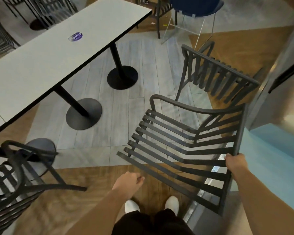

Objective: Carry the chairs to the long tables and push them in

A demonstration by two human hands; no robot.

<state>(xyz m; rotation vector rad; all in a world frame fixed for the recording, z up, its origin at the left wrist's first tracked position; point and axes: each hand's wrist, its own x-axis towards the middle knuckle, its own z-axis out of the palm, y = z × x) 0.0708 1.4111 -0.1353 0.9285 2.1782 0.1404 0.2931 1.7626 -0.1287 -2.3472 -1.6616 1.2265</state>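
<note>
A black slatted metal chair [185, 146] hangs tilted in front of me at right, its seat slats facing left. My right hand [234, 162] grips the top rail of its back. Close to the chair's front edge, my left hand [128, 183] hovers with loosely curled fingers and holds nothing. The long white table [46, 53] runs from lower left to upper middle on black pedestal legs, well left of the carried chair. A second black slatted chair [219, 75] stands behind the carried one.
Another black slatted chair [15, 182] sits at lower left by the table end. A blue stool [195, 7] on a wire frame stands at the top. A steel counter [282, 78] and a light blue panel [275, 158] line the right side. Grey floor lies open beside the table.
</note>
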